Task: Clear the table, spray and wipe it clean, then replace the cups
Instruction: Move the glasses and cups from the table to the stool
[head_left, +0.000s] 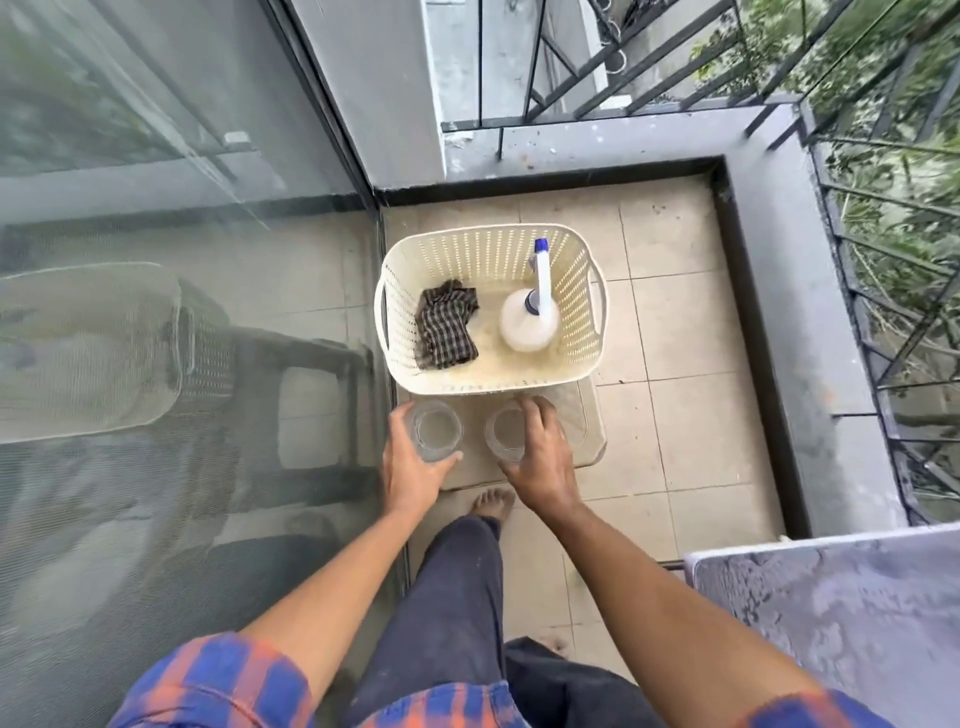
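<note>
Two clear glass cups stand on a beige tray (589, 447) on the balcony floor. My left hand (413, 467) wraps around the left cup (435, 427). My right hand (540, 462) closes over the right cup (505, 432). Just beyond them a cream perforated basket (395, 291) holds a dark checked cloth (447, 327) and a white spray bottle (531, 317) with a blue-tipped nozzle. A corner of the dusty grey table (841, 618) shows at the lower right.
A glass sliding door (171, 312) runs along the left, close to the tray. A low grey parapet (800, 322) with a black metal railing bounds the far and right sides. My bare foot (493, 503) stands on the beige tiles just below the tray.
</note>
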